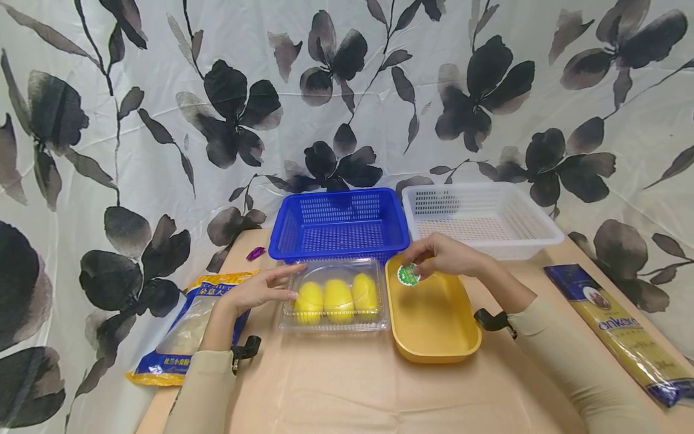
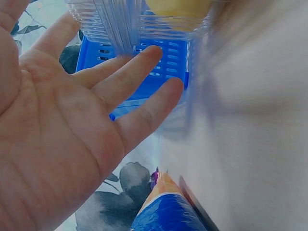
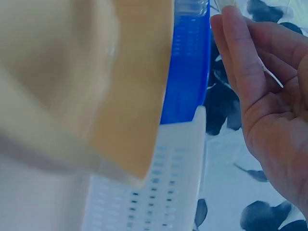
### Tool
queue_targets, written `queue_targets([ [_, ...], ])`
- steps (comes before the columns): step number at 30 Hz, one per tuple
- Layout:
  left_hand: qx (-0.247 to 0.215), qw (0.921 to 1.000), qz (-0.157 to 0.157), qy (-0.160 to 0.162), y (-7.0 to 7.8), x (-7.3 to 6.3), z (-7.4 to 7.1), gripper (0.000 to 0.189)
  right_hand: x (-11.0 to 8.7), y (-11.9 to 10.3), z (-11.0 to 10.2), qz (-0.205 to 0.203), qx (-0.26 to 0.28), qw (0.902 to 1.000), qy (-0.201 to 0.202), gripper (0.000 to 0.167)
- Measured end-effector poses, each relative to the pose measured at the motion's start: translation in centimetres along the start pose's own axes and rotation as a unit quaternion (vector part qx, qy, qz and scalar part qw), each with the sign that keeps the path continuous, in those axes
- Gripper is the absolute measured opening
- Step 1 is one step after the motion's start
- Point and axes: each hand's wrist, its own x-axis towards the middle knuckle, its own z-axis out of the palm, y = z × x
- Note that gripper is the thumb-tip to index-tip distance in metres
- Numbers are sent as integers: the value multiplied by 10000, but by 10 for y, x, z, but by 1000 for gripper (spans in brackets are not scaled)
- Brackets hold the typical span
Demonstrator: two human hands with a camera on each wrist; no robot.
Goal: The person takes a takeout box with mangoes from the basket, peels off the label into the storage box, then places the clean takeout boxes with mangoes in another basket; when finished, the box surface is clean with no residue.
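A clear plastic clamshell box [image 1: 334, 325] holds three yellow mangoes [image 1: 338, 300] in the middle of the table. My left hand [image 1: 264, 288] is at its left side, with extended fingertips right at the wall; in the left wrist view the fingers [image 2: 144, 115] are spread beside the clear plastic. Over the far end of a yellow tub [image 1: 434, 319], my right hand [image 1: 441, 254] pinches a round green-and-white label [image 1: 408, 275] between thumb and fingers. The right wrist view shows the hand [image 3: 274, 96] with fingertips together, the label mostly hidden there.
Behind stand a blue basket [image 1: 338, 250] and a white basket [image 1: 482, 248]. A blue-and-yellow flour bag [image 1: 187, 328] lies at left, below a small purple wrapped candy [image 1: 255, 253]. An Ankara pasta packet [image 1: 618, 328] lies at right. A floral cloth [image 1: 347, 90] hangs behind the table.
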Motion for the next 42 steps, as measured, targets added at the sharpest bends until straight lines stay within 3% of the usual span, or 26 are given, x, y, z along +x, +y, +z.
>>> queue_targets([
  [8, -57, 9998, 157, -45, -3, -1, 0, 76, -2, 12, 0, -86, -729, 9969, -271, 27],
  [17, -80, 10000, 46, -31, -3, -1, -1, 77, 0, 22, 3, 36, -1066, 9935, -395, 28],
  [25, -882, 9953, -381, -123, -4, -2, 1, 78, 2, 40, 7, -104, -1509, 9874, -458, 26],
  [34, -643, 9970, -437, -62, -2, -3, 1, 79, 6, 52, 12, -406, -2081, 9758, -527, 24],
  [42, -663, 9970, -387, -120, -4, -2, 0, 81, 7, 54, 18, -106, -2248, 9733, -462, 21],
])
